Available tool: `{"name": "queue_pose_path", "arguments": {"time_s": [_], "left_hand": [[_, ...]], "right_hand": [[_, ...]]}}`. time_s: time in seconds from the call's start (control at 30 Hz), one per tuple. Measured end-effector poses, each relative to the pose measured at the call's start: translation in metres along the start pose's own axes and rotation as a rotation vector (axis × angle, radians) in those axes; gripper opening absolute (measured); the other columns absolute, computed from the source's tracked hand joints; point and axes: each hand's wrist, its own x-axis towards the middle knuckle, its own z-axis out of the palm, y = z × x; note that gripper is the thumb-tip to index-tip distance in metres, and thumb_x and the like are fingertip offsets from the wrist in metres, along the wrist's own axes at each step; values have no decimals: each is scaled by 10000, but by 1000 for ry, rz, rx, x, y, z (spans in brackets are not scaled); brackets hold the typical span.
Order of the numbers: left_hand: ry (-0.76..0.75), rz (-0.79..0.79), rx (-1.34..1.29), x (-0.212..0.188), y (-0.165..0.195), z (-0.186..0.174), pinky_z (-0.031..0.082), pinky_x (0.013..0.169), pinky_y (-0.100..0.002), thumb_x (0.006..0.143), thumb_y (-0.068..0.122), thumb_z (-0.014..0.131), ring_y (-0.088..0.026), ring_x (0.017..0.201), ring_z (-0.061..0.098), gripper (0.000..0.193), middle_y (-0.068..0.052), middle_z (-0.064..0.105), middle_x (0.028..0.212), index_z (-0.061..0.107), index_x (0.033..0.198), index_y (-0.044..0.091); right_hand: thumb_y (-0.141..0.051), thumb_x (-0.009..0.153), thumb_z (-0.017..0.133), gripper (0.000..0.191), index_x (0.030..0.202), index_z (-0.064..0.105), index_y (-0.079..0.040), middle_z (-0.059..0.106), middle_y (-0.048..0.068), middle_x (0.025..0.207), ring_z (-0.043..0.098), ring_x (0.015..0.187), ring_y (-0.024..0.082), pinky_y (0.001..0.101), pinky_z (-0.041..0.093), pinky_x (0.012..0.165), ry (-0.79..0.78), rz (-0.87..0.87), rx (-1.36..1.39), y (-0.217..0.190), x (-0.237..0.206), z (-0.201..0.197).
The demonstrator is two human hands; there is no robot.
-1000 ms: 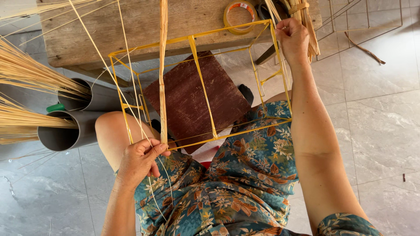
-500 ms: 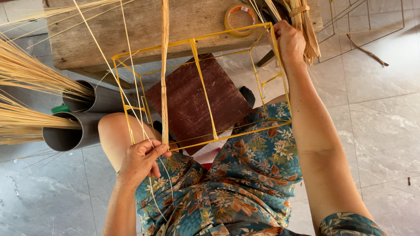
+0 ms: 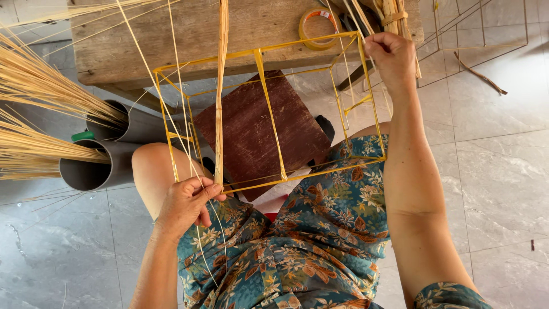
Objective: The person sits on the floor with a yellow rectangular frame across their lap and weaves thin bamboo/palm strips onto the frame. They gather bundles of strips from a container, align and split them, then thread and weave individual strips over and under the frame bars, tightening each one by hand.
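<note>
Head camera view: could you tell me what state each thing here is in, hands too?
Left hand: closed on the flat cane strip.
Right hand: pinching the frame's far corner.
Yellow stick frame: box-shaped, resting on the lap, unfilled.
Flat cane strip: upright, held taut.
Tape roll: lying flat on the wooden bench.
Grey pipes: lying on their sides, stuffed with thin sticks.

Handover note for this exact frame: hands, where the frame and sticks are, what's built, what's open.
Left hand: closed on the lower end of a flat pale bamboo strip and some thin pale bamboo slivers, at the near edge of the yellow-taped box frame of thin sticks.
Right hand: pinching the frame's far right corner.
Frame rests over the lap, above a dark red wooden stool.
Tape roll lies on the wooden bench.
Done: box edges joined.
Left: strip and slivers look unattached.
</note>
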Motion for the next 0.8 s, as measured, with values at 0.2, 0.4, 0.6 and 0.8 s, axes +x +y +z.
{"name": "queue_pose_path", "arguments": {"time_s": [0.2, 0.4, 0.6, 0.8], "left_hand": [[-3, 1, 0, -2, 0, 0, 402, 333, -246, 932, 248, 686, -116, 372, 577, 214, -68, 812, 860, 749, 970, 47], [-9, 3, 17, 0, -3, -1, 409, 342, -244, 936, 243, 673, -115, 379, 581, 223, -60, 814, 870, 753, 989, 42], [-8, 53, -36, 2, -11, 1, 429, 352, -238, 962, 257, 662, -121, 415, 616, 236, -75, 792, 864, 720, 1022, 36], [14, 143, -114, 2, -29, 1, 488, 375, -236, 985, 169, 633, -151, 514, 719, 181, -87, 769, 889, 683, 1012, -3]], "right_hand": [[-32, 1027, 726, 62, 1067, 766, -7, 714, 41, 829, 479, 562, 38, 167, 324, 473, -91, 98, 491, -54, -12, -34], [20, 1057, 665, 38, 1087, 674, -1, 721, 133, 869, 626, 596, 114, 223, 490, 517, -229, 73, 844, -105, -46, -38], [20, 1078, 622, 86, 1118, 585, -47, 727, 152, 965, 677, 667, 131, 258, 531, 602, -277, 50, 676, -128, -79, 23], [28, 1158, 629, 132, 1102, 530, -40, 737, 163, 957, 598, 592, 99, 202, 404, 480, -354, -30, 606, -147, -120, 90]]}}
